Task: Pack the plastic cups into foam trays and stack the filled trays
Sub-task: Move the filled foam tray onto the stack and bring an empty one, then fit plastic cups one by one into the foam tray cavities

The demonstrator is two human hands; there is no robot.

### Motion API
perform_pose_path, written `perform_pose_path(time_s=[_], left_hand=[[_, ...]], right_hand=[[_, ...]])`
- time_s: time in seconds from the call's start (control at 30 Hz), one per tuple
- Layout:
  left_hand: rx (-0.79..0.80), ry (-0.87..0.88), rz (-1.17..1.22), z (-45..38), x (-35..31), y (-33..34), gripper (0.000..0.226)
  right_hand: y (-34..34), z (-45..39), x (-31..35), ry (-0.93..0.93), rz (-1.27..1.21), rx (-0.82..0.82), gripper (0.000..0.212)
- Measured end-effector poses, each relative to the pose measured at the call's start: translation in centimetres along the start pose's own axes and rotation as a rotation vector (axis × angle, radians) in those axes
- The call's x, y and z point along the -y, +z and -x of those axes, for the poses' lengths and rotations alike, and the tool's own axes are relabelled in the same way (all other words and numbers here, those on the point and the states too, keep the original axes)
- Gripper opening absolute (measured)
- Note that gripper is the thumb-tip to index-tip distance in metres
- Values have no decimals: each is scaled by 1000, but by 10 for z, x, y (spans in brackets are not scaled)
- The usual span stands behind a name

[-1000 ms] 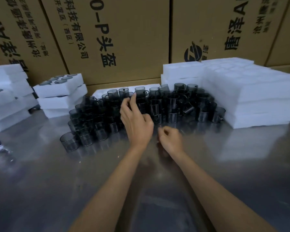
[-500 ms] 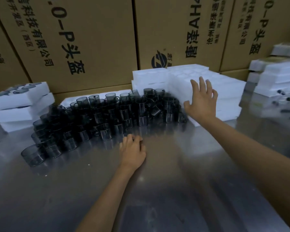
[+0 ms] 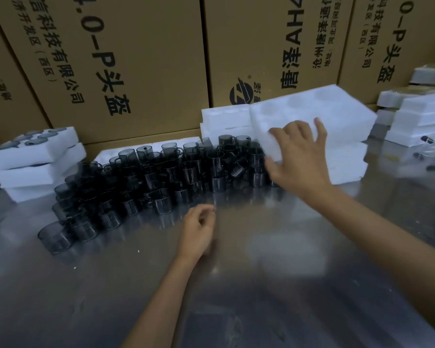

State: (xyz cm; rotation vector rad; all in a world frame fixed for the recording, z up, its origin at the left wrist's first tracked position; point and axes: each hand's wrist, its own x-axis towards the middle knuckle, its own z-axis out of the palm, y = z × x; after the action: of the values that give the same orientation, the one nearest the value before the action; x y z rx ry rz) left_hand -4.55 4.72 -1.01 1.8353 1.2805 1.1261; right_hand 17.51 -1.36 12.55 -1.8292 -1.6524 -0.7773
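My right hand [image 3: 296,156] and the foam tray [image 3: 312,114] it held were motion-blurred; small items [image 3: 430,153] at the desk's right edge stayed unidentifiable.

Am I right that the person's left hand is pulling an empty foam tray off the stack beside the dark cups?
Not quite: the head view shows the right hand gripping the empty foam tray beside the dark cups; the left hand holds nothing.

A person's right hand [image 3: 298,156] gripped the near corner of the top foam tray [image 3: 312,114] on a white stack, the tray tilted and blurred. The left hand [image 3: 199,229] rested loosely curled on the steel table [image 3: 236,297], near a heap of smoky plastic cups [image 3: 161,174]. Filled trays [image 3: 33,151] stood far left, before printed cardboard cartons [image 3: 136,59].
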Motion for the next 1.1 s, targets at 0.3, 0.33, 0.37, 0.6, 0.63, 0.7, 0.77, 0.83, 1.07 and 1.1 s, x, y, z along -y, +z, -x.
perform_pose_path(time_s=[0.3, 0.33, 0.37, 0.6, 0.63, 0.7, 0.77, 0.83, 1.07, 1.1], left_hand=[[-179, -303, 845, 12, -2, -48, 31], [-164, -301, 771, 14, 0, -51, 29], [-163, -303, 689, 16, 2, -54, 29], [-170, -322, 630, 11, 7, -57, 26], [-164, -324, 623, 10, 8, -56, 26], [-167, -327, 614, 9, 9, -55, 26], [-166, -330, 613, 7, 8, -53, 26], [-166, -333, 616, 6, 9, -53, 25], [-140, -365, 619, 5, 7, -55, 25], [-140, -368, 618, 5, 7, -55, 25]], right_hand=[[5, 117, 131, -271, -339, 410, 48], [7, 119, 136, -282, -368, 438, 49], [9, 117, 138, -277, -408, 429, 52], [56, 15, 80, 235, -464, 277, 33], [68, -1, 67, 339, -435, 317, 36], [90, -23, 50, 456, -350, 389, 41], [108, -36, 42, 490, -312, 510, 49], [121, -43, 41, 515, -336, 591, 54], [138, -44, 41, 586, -553, 473, 13], [137, -43, 41, 587, -561, 471, 13]])
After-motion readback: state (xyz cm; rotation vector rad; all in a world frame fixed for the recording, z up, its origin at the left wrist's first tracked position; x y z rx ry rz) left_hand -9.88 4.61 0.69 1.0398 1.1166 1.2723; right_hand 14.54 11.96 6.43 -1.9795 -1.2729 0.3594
